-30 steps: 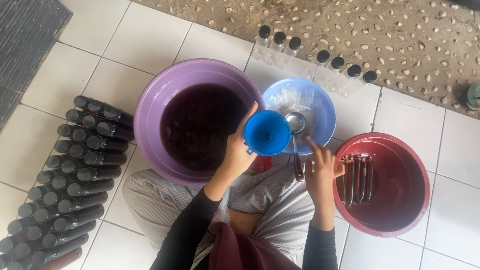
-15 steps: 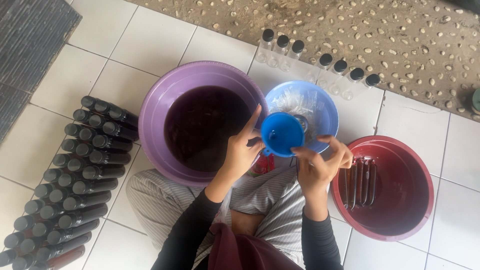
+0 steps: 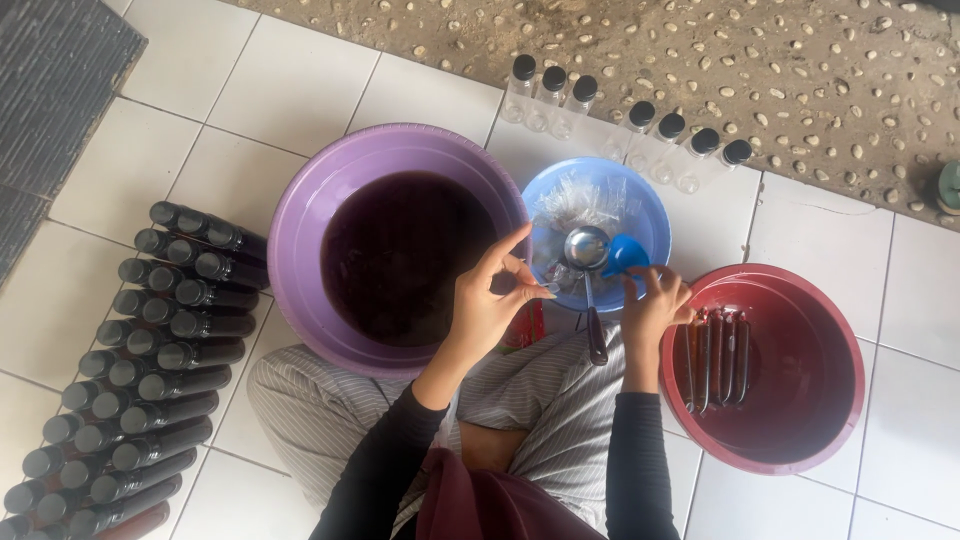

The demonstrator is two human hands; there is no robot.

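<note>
I sit on a tiled floor with basins in front of my knees. My left hand (image 3: 487, 303) hovers between the purple basin (image 3: 298, 232) of dark liquid (image 3: 400, 262) and the blue basin (image 3: 655, 215), thumb and fingers pinched on a small clear plastic piece. My right hand (image 3: 655, 305) holds a blue funnel (image 3: 625, 254) over the blue basin's near rim. A metal ladle (image 3: 587, 247) lies in that basin beside clear plastic sleeves (image 3: 585, 200), its handle pointing toward me.
A red basin (image 3: 850, 400) at the right holds several long dark filled tubes (image 3: 715, 355). Rows of dark capped bottles (image 3: 150, 350) lie at the left. Clear bottles with black caps (image 3: 640, 130) stand along the pebbled ground (image 3: 800, 70). A dark mat (image 3: 50, 90) lies far left.
The blue funnel has passed from my left hand to my right and moved right over the blue basin. My left hand now pinches a small clear piece.
</note>
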